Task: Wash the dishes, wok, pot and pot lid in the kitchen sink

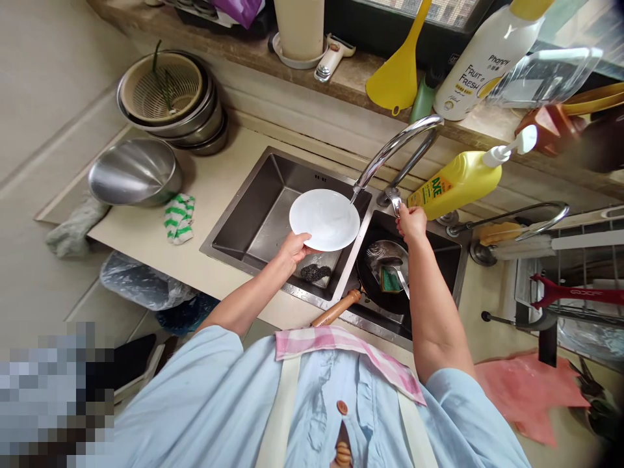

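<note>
two hands (295,250) (412,224), one white plate (324,220), one double sink (253,195), two detergent bottles (455,185) (487,65).

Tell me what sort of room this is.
Most likely a home kitchen: there is a stainless double sink with an arched faucet, a yellow bottle of dish soap behind it, and stacked steel bowls nearby.

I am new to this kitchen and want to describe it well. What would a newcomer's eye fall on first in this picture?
The white plate stands out first, held by the left hand above the steel double sink. To its right, the right hand touches the faucet lever, beside a bright yellow AXE bottle behind the sink.
</note>
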`<action>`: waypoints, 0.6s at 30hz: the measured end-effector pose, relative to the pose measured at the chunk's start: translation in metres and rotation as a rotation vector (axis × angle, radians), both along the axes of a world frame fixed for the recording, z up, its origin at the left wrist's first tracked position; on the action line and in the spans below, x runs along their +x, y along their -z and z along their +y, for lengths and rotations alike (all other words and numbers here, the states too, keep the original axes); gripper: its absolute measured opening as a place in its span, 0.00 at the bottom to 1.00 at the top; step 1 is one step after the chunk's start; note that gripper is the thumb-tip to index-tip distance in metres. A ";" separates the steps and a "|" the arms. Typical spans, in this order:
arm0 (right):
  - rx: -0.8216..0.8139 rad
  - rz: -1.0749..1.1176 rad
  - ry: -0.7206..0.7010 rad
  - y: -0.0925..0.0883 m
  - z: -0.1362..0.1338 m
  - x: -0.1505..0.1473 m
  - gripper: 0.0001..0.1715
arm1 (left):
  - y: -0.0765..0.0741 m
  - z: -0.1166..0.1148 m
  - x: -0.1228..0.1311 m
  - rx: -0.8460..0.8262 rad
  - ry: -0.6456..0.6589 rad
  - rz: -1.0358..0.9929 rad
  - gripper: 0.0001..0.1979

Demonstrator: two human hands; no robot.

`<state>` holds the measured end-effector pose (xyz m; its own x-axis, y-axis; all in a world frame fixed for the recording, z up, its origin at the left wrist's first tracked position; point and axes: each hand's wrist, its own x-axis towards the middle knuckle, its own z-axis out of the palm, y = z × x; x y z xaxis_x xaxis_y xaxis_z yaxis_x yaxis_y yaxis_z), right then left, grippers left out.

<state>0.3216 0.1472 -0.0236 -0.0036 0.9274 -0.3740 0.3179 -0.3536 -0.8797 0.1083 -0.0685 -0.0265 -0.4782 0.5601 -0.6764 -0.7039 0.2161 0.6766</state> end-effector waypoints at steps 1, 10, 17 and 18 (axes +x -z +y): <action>-0.028 -0.044 -0.025 0.000 0.000 0.000 0.18 | -0.001 0.000 -0.001 0.005 -0.005 0.029 0.36; -0.206 0.181 -0.095 0.002 -0.013 -0.001 0.27 | 0.010 0.000 -0.023 -0.044 0.027 0.453 0.21; -0.080 0.067 -0.072 0.010 -0.021 0.001 0.26 | -0.004 -0.026 -0.054 -0.015 0.237 1.142 0.30; -0.016 -0.025 -0.069 0.010 -0.025 0.004 0.25 | -0.009 -0.031 -0.058 -0.002 0.266 1.188 0.31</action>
<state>0.3259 0.1225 -0.0332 -0.0578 0.9191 -0.3897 0.3636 -0.3441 -0.8657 0.0501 -0.0995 -0.0177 -0.6706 0.7346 0.1033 0.4203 0.2615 0.8689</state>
